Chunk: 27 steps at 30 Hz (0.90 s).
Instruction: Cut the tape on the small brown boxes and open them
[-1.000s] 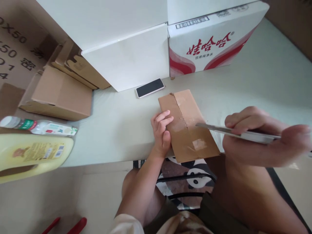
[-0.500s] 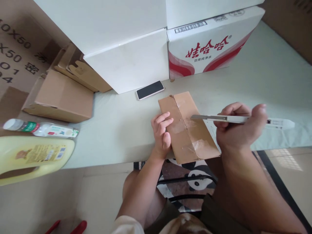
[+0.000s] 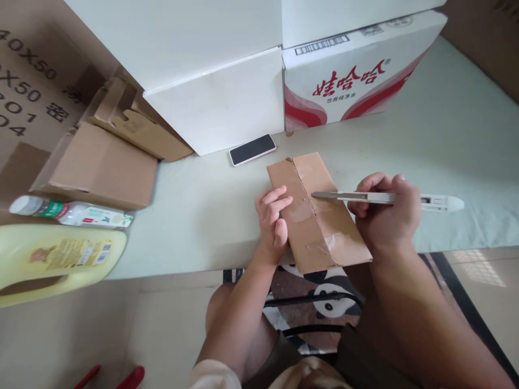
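A small flat cardboard box [image 3: 308, 227] lies at the front edge of the table, with a taped seam running along its top. My left hand [image 3: 273, 219] grips the box's left side, fingers bent over its top face. In my right hand [image 3: 387, 210] is a white utility knife [image 3: 438, 202], held with its blade out and pointing left. The blade's tip is over the box near the middle of the seam; whether it touches the cardboard I cannot tell.
Behind the box lies a phone [image 3: 252, 150] on the green tablecloth [image 3: 194, 216]. White cartons [image 3: 219, 102] stand at the back. Brown boxes [image 3: 105, 165], a plastic bottle [image 3: 77, 213] and a yellow jug [image 3: 85, 254] are at the left.
My right hand has moved left with the knife, bringing the blade's tip further over the box toward the seam. The view has shifted slightly; my left hand keeps its grip on the box.
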Each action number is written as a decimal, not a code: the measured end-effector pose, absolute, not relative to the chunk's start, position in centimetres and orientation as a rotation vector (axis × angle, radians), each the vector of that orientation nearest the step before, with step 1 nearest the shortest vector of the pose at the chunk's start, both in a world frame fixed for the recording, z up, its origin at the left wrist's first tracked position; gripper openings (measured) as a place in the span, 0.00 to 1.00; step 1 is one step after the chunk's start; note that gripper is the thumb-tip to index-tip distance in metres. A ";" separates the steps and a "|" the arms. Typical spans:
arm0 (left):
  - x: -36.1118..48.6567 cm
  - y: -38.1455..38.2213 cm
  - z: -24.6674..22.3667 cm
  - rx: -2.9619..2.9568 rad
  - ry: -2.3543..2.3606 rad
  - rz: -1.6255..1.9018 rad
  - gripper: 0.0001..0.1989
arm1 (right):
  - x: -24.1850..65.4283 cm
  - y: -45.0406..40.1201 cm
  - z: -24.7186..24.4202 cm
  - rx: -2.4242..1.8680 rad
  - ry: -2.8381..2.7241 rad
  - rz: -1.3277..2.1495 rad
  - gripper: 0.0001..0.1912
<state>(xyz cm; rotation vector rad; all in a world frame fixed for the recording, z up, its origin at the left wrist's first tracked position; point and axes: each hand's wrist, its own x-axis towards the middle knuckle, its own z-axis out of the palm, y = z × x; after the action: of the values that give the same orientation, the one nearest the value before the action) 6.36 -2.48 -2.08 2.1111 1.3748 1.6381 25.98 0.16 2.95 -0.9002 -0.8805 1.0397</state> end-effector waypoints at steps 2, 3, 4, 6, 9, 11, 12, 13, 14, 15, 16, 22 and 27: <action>6.4 -2.5 -2.2 2.106 1.377 1.638 0.23 | 26.0 0.1 3.0 -0.902 -0.927 1.055 0.20; 6.4 -2.5 -2.2 2.105 1.371 1.642 0.23 | 26.0 0.1 3.0 -0.912 -0.953 1.058 0.21; 6.5 -2.4 -2.1 2.106 1.366 1.648 0.23 | 26.0 0.0 3.0 -0.924 -0.977 1.056 0.22; 6.5 -2.4 -2.1 2.122 1.365 1.640 0.23 | 25.9 0.0 3.1 -0.945 -1.010 1.043 0.22; 6.5 -2.4 -1.9 2.147 1.387 1.619 0.24 | 25.8 -0.1 3.1 -0.952 -1.022 1.028 0.23; 6.5 -2.3 -1.7 2.165 1.392 1.613 0.24 | 25.7 -0.1 3.2 -0.948 -1.023 1.034 0.22; 6.5 -2.3 -1.7 2.169 1.386 1.620 0.24 | 25.6 -0.1 3.3 -0.947 -1.019 1.039 0.22; 6.5 -2.2 -1.7 2.168 1.373 1.631 0.23 | 25.6 -0.1 3.4 -0.950 -1.007 1.046 0.22; 6.5 -2.2 -1.7 2.163 1.355 1.647 0.22 | 25.5 -0.2 3.5 -0.957 -0.984 1.052 0.21; 6.5 -2.2 -1.7 2.153 1.338 1.664 0.22 | 25.4 -0.2 3.5 -0.971 -0.950 1.058 0.21; 6.6 -2.2 -1.7 2.141 1.328 1.678 0.22 | 25.3 -0.3 3.6 -0.987 -0.910 1.065 0.20; 6.6 -2.3 -1.9 2.114 1.365 1.648 0.23 | 25.0 -0.5 3.8 -1.032 -0.805 1.114 0.18; 6.7 -2.2 -2.0 2.080 1.284 1.706 0.22 | 24.9 -0.6 4.3 -1.100 -0.765 1.168 0.17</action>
<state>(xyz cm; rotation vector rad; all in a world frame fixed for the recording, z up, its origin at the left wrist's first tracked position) 6.67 -2.21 -1.96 2.0798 1.2841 1.7061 24.93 -0.60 4.28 -1.1005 -0.7653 1.1684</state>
